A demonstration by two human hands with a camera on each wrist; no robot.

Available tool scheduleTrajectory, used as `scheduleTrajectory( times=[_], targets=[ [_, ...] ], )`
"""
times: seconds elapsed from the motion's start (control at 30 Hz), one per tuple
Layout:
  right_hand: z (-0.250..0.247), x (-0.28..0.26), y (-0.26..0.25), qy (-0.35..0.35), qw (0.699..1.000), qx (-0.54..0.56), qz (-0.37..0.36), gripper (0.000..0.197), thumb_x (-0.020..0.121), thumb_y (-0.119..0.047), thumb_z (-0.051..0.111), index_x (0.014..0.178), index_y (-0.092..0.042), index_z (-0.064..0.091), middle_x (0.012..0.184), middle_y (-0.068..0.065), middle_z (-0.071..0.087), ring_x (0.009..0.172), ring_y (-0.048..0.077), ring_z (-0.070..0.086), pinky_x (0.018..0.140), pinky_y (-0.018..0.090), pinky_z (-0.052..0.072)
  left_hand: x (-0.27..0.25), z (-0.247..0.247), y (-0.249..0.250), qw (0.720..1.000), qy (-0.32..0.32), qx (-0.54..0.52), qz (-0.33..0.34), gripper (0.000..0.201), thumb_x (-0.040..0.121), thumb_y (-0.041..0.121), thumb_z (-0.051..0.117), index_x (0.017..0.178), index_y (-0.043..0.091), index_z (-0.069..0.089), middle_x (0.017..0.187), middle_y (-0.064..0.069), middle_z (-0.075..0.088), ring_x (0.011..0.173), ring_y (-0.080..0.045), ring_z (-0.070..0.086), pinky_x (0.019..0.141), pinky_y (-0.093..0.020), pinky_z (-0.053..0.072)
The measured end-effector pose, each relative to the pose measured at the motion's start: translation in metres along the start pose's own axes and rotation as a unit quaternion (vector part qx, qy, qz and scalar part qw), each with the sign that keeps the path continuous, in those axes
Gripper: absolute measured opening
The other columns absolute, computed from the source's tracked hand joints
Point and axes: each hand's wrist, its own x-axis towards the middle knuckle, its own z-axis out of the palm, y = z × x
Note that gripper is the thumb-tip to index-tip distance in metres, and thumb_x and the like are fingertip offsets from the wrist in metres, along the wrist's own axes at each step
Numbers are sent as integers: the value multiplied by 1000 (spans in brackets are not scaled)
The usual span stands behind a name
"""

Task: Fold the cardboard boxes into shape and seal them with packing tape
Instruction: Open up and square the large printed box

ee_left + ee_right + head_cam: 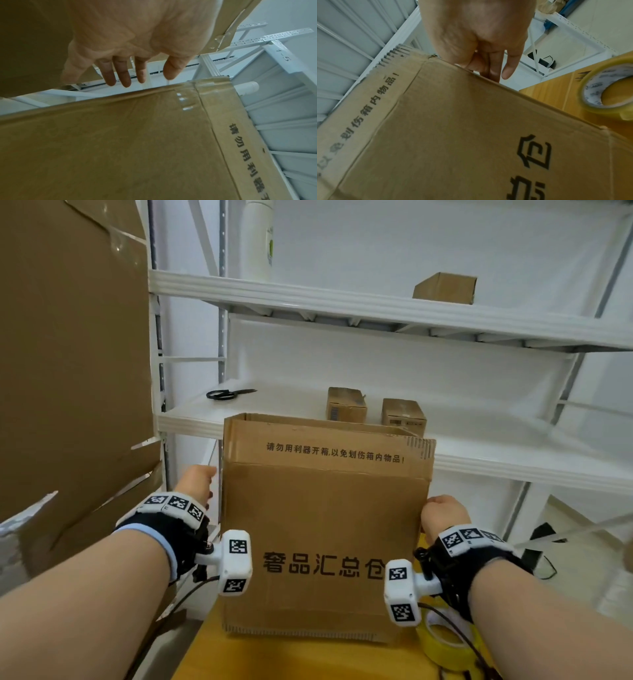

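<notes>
**Box stood on end, a hand at each side**

The box (325,525) stands upright on the wooden table (291,659), printed face toward the person, top flaps up and unsealed. It likely stands so that its sides can be squared. The left hand (197,482) hangs beside the left wall with fingers (123,75) straight and spread, gripping nothing; it seems poised to steady that side. The right hand (443,511) sits at the right edge, fingers (494,70) reaching round the corner, seemingly bracing the wall. The tape (445,642) lies by the right wrist, handy for sealing. Scissors (227,394) rest on the shelf (191,419) behind.
</notes>
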Motion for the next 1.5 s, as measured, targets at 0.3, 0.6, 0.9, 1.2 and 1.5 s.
scheduleTrajectory(
  times=[0.3,0.6,0.9,1.2,1.5],
  targets=[
    [-25,-29,-57,142,982,101,-69,36,104,-27,30,117,-5,55,97,12,52,86,28,44,75,34,30,-5,0,29,987,-14,-49,155,32,101,31,39,73,24,52,77,-7,51,94,-26,49,92,-63,38],
    [-32,-41,-82,136,975,82,-155,38,100,-48,35,98,-17,56,88,2,59,80,26,51,72,33,34,-24,-9,37,979,-72,-68,180,55,99,57,38,98,12,69,97,-9,70,76,-23,64,73,-37,52],
    [-27,-49,-77,99,971,-34,-217,33,90,-49,43,73,-23,55,72,-4,60,69,17,56,74,38,51,-38,-10,75,887,-59,370,270,41,93,54,50,115,24,68,121,1,62,113,-25,57,104,-43,42],
    [-30,-48,-77,93,969,-64,-219,15,85,-29,47,77,-26,58,76,-11,63,71,15,58,83,46,53,-49,30,99,750,-63,612,242,38,100,14,40,133,14,59,139,-9,55,126,-28,52,107,-35,41],
    [-32,-38,-76,83,961,-82,-250,18,88,-28,49,76,-21,61,77,-4,64,71,19,60,64,31,50,-45,39,110,717,-150,651,201,44,103,27,42,144,13,48,149,-9,45,136,-27,43,111,-35,33]
  ],
)
